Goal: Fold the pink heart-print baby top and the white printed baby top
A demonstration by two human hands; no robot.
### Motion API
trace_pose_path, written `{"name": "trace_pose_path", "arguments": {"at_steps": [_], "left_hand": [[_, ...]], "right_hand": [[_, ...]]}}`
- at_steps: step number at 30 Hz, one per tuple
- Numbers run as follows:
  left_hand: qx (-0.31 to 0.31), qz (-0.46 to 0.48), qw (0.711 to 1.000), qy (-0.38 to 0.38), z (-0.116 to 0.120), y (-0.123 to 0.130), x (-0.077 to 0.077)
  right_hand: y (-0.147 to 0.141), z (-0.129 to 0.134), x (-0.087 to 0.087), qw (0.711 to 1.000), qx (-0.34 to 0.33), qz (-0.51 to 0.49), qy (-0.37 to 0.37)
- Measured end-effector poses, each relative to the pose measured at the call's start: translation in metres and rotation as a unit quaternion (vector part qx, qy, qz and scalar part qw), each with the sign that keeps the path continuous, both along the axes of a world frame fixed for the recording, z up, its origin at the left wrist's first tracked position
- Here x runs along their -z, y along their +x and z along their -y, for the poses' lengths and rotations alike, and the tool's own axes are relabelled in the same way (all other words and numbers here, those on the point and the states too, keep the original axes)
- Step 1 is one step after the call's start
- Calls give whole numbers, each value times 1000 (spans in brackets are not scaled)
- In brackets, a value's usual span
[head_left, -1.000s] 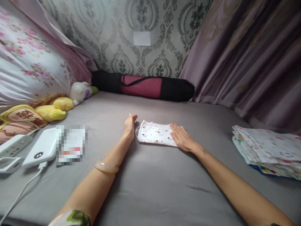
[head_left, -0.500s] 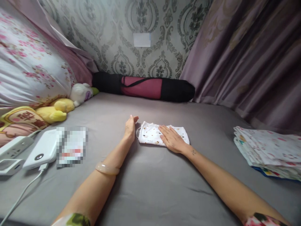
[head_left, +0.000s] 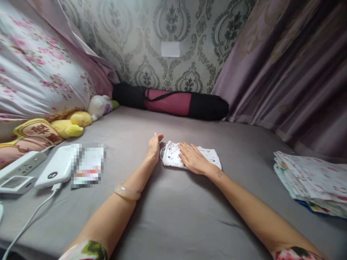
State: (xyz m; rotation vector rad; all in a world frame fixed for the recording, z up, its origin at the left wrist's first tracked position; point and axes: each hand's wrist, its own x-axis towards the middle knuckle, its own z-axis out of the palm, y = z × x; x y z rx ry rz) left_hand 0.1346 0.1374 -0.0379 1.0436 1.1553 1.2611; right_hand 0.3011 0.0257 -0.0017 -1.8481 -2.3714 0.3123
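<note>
A small folded white cloth garment (head_left: 173,159) with tiny printed figures lies flat on the grey sheet (head_left: 173,202). A thin white loop sticks out at its left edge. Flat on the middle of the cloth rests my right hand (head_left: 193,158), fingers stretched out and pointing up and left, holding nothing. On edge beside the garment's left end stands my left hand (head_left: 154,147), its fingers extended and its palm turned toward the cloth. Part of the left hand's fingers is hidden behind its own back. A pale bangle (head_left: 127,193) circles my left forearm.
A stack of folded cloths (head_left: 311,177) lies at the right. On the left are a white power bank (head_left: 58,168) with a cable, a power strip (head_left: 24,164) and plush toys (head_left: 72,124). A black and maroon roll bag (head_left: 168,103) lies along the wall.
My right hand has slid left over the cloth. My left hand stays beside its left end. The whole view has shifted slightly.
</note>
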Motion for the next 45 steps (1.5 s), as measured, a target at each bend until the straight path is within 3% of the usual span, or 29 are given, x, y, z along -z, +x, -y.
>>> {"name": "trace_pose_path", "arguments": {"at_steps": [5, 11, 16, 22, 28, 33, 37, 45], "left_hand": [[1, -2, 1000, -4, 0, -1, -1], [-2, 11, 1000, 5, -1, -1, 1], [-3, 22, 1000, 9, -1, -1, 2], [3, 19, 1000, 8, -3, -2, 3], [20, 4, 1000, 17, -1, -1, 3], [62, -54, 995, 55, 4, -1, 2], [115, -151, 975, 112, 7, -3, 4], [181, -416, 870, 195, 7, -4, 8]], "right_hand": [[-4, -4, 20, 1000, 12, -7, 13], [-5, -10, 2, 999, 6, -8, -45], [-32, -19, -5, 1000, 8, 1, -13], [-67, -27, 10, 999, 24, -13, 35], [-71, -30, 22, 999, 33, -32, 21], [-57, -30, 8, 994, 21, -107, -10], [-25, -19, -3, 992, 71, -104, -9], [59, 8, 8, 977, 208, 7, -37]]}}
